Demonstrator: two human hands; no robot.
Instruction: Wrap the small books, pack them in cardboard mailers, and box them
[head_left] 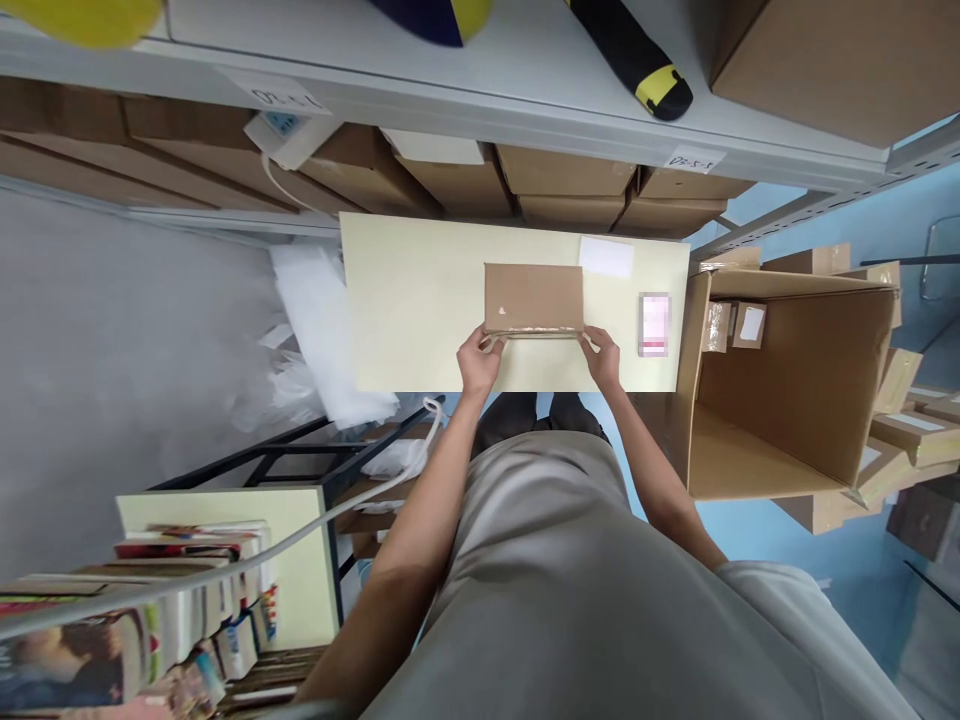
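A small brown cardboard box lies in the middle of a pale yellow table. My left hand grips its near left corner with fingers curled. At the near right corner, my right hand pinches the box's edge. A strip of clear tape runs along the near edge between both hands.
A phone and a white label lie on the table's right side. A large open carton stands at the right. White plastic wrap hangs at the left. Shelves with boxes are behind; books sit lower left.
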